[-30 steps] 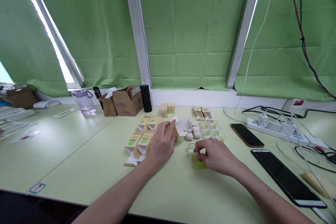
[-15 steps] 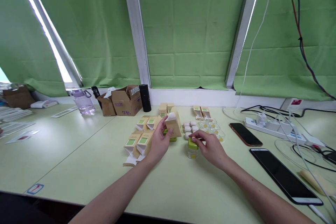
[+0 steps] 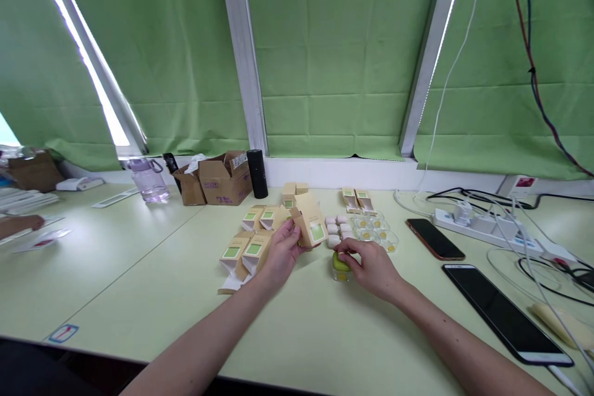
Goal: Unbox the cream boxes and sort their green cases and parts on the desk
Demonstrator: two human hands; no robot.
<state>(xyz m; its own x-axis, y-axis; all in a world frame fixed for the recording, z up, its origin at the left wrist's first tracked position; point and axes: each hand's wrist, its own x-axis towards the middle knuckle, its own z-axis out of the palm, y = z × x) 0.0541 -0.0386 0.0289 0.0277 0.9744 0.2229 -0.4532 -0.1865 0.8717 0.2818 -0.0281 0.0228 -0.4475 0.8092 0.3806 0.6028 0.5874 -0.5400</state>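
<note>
My left hand [image 3: 279, 255] is closed around a small tan carton [image 3: 310, 223] with a green label, held tilted just above the pale green table [image 3: 139, 272]. My right hand [image 3: 369, 264] is closed over a small clear jar with a green lid [image 3: 340, 265] that stands on the table just right of the carton. More tan cartons [image 3: 245, 252] lie to the left of my left hand. Behind my hands sit several small white pieces [image 3: 335, 229] and several clear jars with yellow contents [image 3: 374, 229].
Two phones [image 3: 435, 238] [image 3: 503, 310] lie at the right, with a power strip [image 3: 482, 223] and tangled cables beyond. Open cardboard boxes [image 3: 226, 179], a black cylinder [image 3: 257, 172] and a purple bottle [image 3: 148, 179] stand at the back. Another person's hand [image 3: 18, 224] rests at the far left.
My left hand lifted the carton and turned it so the green label faces me. My right hand set the green lid on the clear jar and now covers it. A hand appeared at far left.
</note>
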